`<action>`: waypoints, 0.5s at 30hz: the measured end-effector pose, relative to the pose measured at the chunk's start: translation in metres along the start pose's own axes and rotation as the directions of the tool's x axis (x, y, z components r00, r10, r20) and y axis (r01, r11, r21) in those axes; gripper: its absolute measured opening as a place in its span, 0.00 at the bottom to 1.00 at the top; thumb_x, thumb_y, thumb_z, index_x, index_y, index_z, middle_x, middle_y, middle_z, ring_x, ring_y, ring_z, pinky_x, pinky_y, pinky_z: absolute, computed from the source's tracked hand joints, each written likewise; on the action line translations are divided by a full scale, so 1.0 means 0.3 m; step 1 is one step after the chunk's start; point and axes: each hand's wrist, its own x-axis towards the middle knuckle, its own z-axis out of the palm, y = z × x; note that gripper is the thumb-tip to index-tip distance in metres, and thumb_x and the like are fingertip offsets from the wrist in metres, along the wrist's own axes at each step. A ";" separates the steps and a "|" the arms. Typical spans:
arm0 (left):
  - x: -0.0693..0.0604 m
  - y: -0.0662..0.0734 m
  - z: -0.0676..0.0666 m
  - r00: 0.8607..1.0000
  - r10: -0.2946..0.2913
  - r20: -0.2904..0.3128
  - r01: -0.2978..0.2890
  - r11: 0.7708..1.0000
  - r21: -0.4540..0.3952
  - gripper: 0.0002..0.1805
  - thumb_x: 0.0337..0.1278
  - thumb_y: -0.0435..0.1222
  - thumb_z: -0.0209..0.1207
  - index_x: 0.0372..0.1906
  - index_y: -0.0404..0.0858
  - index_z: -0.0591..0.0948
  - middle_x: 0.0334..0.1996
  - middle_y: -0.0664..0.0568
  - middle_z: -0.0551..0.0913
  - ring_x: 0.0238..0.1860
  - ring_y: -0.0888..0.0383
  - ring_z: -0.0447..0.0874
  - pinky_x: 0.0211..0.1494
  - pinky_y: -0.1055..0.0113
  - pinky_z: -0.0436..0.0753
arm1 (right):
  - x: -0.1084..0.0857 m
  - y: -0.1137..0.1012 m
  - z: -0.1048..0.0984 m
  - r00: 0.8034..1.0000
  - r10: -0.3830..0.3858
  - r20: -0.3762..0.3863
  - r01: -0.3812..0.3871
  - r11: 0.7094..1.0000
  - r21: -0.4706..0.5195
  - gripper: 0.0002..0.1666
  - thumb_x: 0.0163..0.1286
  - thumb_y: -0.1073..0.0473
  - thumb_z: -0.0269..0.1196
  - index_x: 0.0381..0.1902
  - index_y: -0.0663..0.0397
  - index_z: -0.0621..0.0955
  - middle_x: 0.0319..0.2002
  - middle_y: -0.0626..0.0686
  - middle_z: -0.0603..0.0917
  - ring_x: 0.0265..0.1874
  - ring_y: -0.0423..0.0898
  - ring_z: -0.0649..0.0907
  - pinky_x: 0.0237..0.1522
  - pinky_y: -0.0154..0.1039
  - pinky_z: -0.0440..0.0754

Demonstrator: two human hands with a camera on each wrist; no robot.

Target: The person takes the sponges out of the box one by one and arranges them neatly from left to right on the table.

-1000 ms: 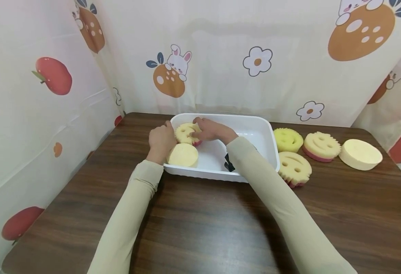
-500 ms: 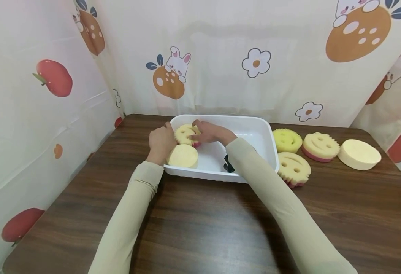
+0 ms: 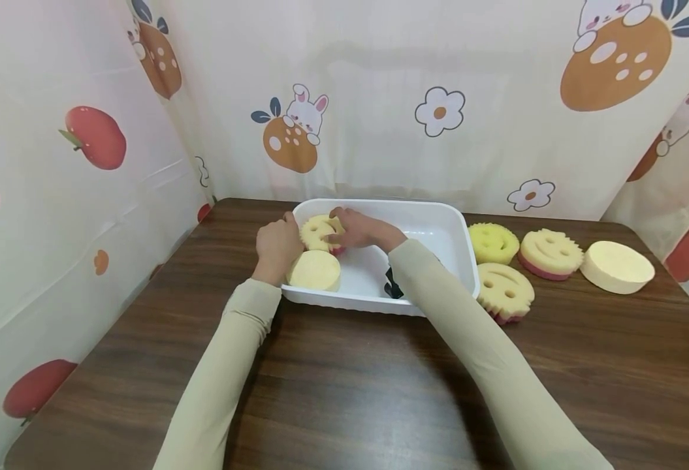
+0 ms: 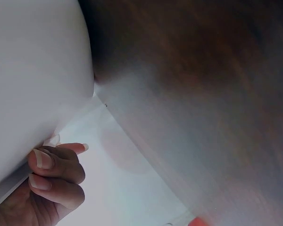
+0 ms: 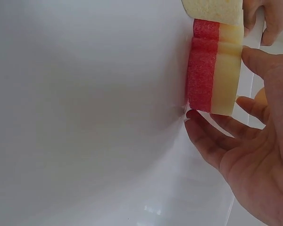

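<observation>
My left hand (image 3: 278,249) grips the left rim of a white plastic tray (image 3: 352,277); in the left wrist view its fingers (image 4: 61,172) curl under the tray's edge. Inside the tray, at the back left corner, lies a smiley-face sponge (image 3: 316,234), cream on top and red below. My right hand (image 3: 363,228) holds that sponge, thumb on the cream face and fingers along its side in the right wrist view. A plain round cream sponge (image 3: 315,271) sits in front of it, close to my left hand.
Right of the tray lie a yellow smiley sponge (image 3: 493,243), two cream-and-red smiley sponges (image 3: 505,290) and a plain cream one (image 3: 617,267). A black object (image 3: 392,286) shows at my right wrist. A printed curtain (image 3: 373,156) hangs behind the brown table (image 3: 332,378).
Both hands stay on the tray and the smiley-face sponge. The head view has tilted up very slightly; the sponges have not visibly moved.
</observation>
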 end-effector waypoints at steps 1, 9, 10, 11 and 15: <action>0.001 0.000 0.001 1.000 -0.001 -0.001 0.001 1.000 0.000 0.34 0.64 0.46 0.55 0.66 0.27 0.65 0.42 0.38 0.85 0.37 0.45 0.87 0.39 0.54 0.85 | 0.000 0.001 0.000 1.000 0.002 0.000 -0.002 1.000 0.005 0.42 0.72 0.40 0.58 0.74 0.54 0.59 0.66 0.61 0.70 0.64 0.53 0.72 0.72 0.49 0.67; 0.010 0.006 0.007 1.000 -0.009 -0.011 0.009 1.000 -0.002 0.31 0.66 0.44 0.52 0.66 0.27 0.66 0.42 0.37 0.86 0.38 0.44 0.87 0.40 0.53 0.84 | 0.002 0.007 -0.004 1.000 -0.013 -0.016 0.013 1.000 0.026 0.41 0.72 0.41 0.58 0.73 0.54 0.59 0.64 0.61 0.70 0.62 0.52 0.72 0.71 0.48 0.68; 0.011 0.007 0.007 1.000 -0.009 -0.012 0.009 1.000 -0.002 0.30 0.66 0.43 0.52 0.66 0.27 0.66 0.43 0.37 0.86 0.38 0.44 0.87 0.40 0.53 0.84 | 0.004 0.009 -0.004 1.000 -0.018 -0.020 0.019 0.999 0.027 0.41 0.72 0.42 0.58 0.73 0.55 0.59 0.64 0.61 0.70 0.62 0.53 0.72 0.71 0.47 0.67; 0.011 0.007 0.008 1.000 -0.008 -0.012 0.008 1.000 0.000 0.30 0.66 0.43 0.51 0.65 0.27 0.66 0.43 0.37 0.85 0.39 0.44 0.87 0.41 0.53 0.84 | 0.005 0.011 -0.005 0.999 -0.023 -0.023 0.024 0.999 0.028 0.40 0.72 0.43 0.58 0.73 0.55 0.59 0.64 0.61 0.70 0.62 0.53 0.72 0.71 0.47 0.67; 0.013 0.010 0.008 1.000 -0.010 -0.009 0.010 1.000 0.004 0.30 0.66 0.43 0.51 0.66 0.27 0.66 0.44 0.37 0.85 0.39 0.43 0.87 0.41 0.53 0.84 | 0.009 0.017 -0.006 0.999 -0.033 -0.036 0.034 0.998 0.046 0.39 0.73 0.45 0.58 0.73 0.56 0.59 0.65 0.62 0.69 0.62 0.53 0.72 0.71 0.47 0.67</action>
